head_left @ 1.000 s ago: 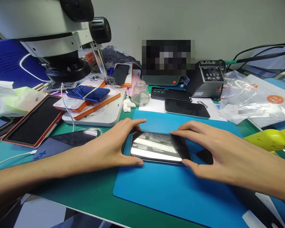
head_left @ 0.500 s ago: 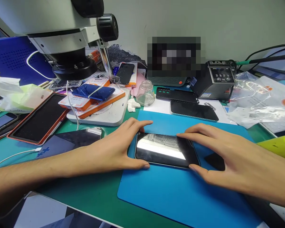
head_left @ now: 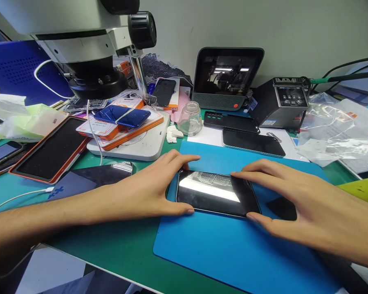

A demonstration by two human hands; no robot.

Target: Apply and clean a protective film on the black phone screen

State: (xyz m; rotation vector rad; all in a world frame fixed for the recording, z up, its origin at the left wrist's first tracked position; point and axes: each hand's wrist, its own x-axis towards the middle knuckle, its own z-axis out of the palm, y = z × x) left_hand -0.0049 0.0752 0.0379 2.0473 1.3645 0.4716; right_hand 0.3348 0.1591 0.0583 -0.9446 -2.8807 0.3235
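A smartphone (head_left: 216, 196) lies on the blue mat (head_left: 199, 249) with its dark, glossy screen up and a bright band of light reflected in it. My left hand (head_left: 164, 188) is around its left end, the thumb at the near edge and the curled fingers by the far edge. The left index finger is stretched out above the mat. At the right end, my right hand (head_left: 288, 196) spans the phone between the index fingertip on the far edge and the thumb on the near corner. A dark, flat piece (head_left: 282, 208) shows partly under the right palm.
A microscope (head_left: 98, 61) overhangs the left side, near stacked boxes (head_left: 119, 141) and an orange-framed phone (head_left: 53, 149). Behind the mat are a glass jar (head_left: 190, 118), another phone (head_left: 253, 143), a phone case (head_left: 230, 121), a smart display (head_left: 228, 73) and a black control unit (head_left: 282, 102).
The whole view has shifted slightly as the camera moved. Both hands keep their places at the ends of the smartphone, which stays flat on the mat.
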